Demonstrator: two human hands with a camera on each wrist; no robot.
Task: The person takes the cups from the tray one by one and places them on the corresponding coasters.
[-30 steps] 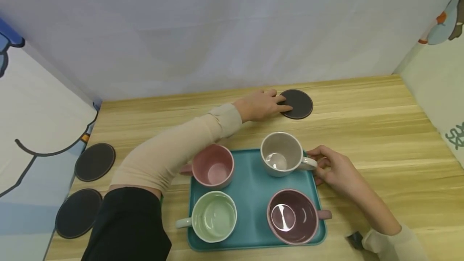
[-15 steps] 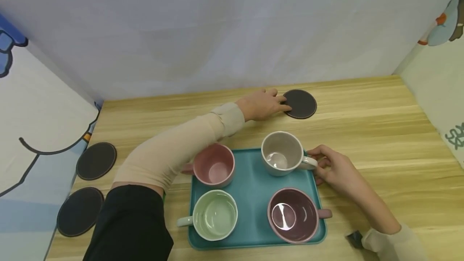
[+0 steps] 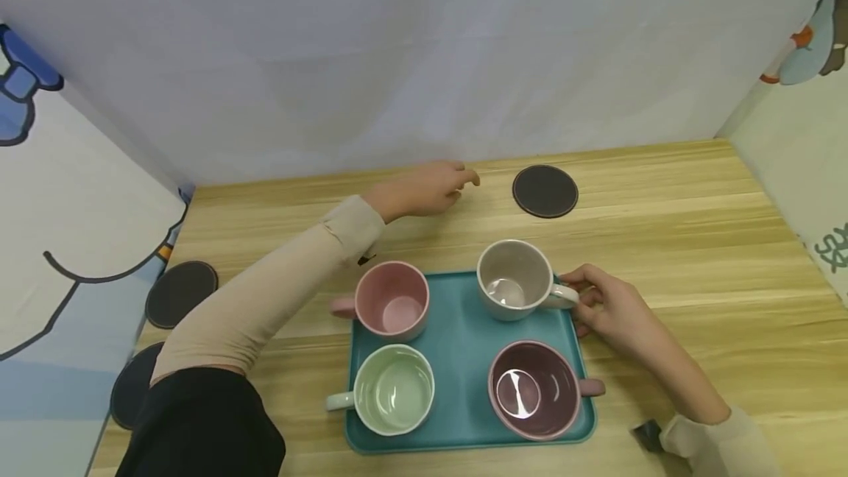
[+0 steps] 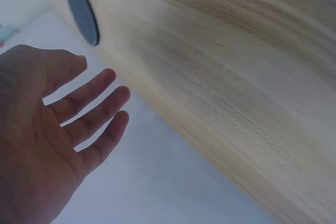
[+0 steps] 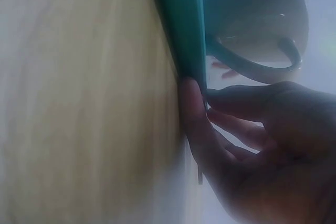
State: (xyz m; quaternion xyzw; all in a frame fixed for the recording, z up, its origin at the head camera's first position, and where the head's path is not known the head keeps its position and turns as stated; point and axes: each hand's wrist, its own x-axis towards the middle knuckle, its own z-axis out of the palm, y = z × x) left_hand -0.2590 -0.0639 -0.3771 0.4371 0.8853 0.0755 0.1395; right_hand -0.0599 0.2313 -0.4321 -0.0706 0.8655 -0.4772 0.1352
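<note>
Left hand [image 3: 424, 188] apart from the coaster [image 3: 545, 191], right hand [image 3: 609, 311] on the tray [image 3: 459, 389].
From my end, the coaster lies flat near the far edge of the counter [image 3: 695, 241], beyond the tray's far right corner; being round, it gives me no long axis to line up with. It sits just to the right of the left hand's fingers, which are spread, loosely bent and holding nothing, so I judge the left hand nearer. The right hand's thumb and fingers pinch the tray's edge at that corner, beside the beige mug [image 3: 513, 278].
</note>
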